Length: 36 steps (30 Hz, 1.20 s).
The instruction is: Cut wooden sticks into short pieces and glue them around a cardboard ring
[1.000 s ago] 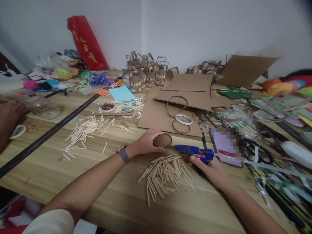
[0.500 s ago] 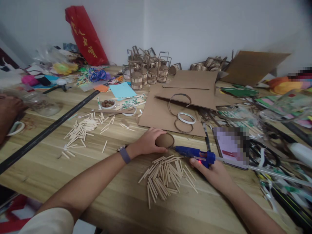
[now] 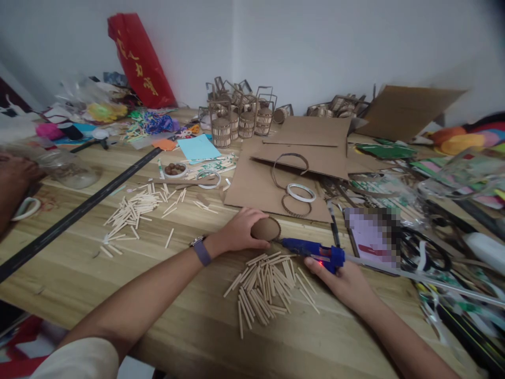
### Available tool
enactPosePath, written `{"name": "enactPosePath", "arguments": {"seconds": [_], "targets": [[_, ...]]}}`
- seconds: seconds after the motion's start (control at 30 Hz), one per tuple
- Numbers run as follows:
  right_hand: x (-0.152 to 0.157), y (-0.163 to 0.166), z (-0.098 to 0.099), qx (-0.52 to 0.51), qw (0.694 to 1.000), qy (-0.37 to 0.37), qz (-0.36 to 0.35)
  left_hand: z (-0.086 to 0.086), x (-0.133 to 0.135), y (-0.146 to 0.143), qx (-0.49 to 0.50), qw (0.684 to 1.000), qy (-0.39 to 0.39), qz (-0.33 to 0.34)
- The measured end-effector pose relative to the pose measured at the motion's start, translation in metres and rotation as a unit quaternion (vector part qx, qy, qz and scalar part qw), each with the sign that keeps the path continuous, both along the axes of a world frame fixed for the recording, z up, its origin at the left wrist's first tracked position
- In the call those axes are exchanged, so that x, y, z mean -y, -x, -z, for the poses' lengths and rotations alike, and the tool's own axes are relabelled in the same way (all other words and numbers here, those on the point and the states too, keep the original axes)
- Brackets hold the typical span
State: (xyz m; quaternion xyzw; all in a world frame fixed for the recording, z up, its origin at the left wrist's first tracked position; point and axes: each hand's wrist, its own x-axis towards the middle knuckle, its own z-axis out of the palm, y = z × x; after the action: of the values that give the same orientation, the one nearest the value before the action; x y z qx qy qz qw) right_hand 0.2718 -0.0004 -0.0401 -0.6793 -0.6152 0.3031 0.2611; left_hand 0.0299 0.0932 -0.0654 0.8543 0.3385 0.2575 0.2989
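Note:
My left hand [image 3: 246,230] is closed around the left side of a round cardboard disc [image 3: 265,229] with a corrugated rim. A blue hot glue gun [image 3: 315,250] is gripped in my right hand [image 3: 347,281], its red light glowing. The gun's nozzle points left and is at the disc's lower right edge; whether it touches I cannot tell. Just below both hands lies a loose pile of short wooden sticks [image 3: 264,289]. Beyond the disc, a white ring [image 3: 301,192] and a brown corrugated ring [image 3: 295,206] rest on a cardboard sheet [image 3: 244,184].
Another pile of pale sticks [image 3: 134,210] lies left of my left arm. Several small stick baskets [image 3: 221,131] stand at the back. A phone [image 3: 371,239] and cables [image 3: 426,247] are at right. At far left is another person's hand [image 3: 16,171] near a plastic jar [image 3: 73,168].
The glue gun and my right hand have shifted very slightly left. My left hand and the disc stay nearly in place.

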Motion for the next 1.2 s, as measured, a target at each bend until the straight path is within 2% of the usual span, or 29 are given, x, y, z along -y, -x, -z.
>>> {"name": "enactPosePath", "arguments": {"seconds": [0.27,0.4,0.73,1.2], "targets": [[0.001,-0.0012,0.0032,0.015,1.0,0.0,-0.011,-0.0006,0.0005,0.0004,-0.007,1.0,-0.018,0.006],[0.0016,-0.0016,0.0053,0.045,0.998,-0.011,-0.038,0.0019,0.0,-0.0003,-0.018,0.999,-0.03,0.003],[0.0043,-0.0005,0.008,0.124,0.985,-0.077,-0.091,0.0048,0.0003,-0.0009,-0.064,0.995,-0.074,0.002],[0.0037,0.0039,0.0063,0.138,0.984,-0.069,-0.087,0.0046,0.0048,-0.0026,-0.086,0.991,-0.103,-0.007]]}}
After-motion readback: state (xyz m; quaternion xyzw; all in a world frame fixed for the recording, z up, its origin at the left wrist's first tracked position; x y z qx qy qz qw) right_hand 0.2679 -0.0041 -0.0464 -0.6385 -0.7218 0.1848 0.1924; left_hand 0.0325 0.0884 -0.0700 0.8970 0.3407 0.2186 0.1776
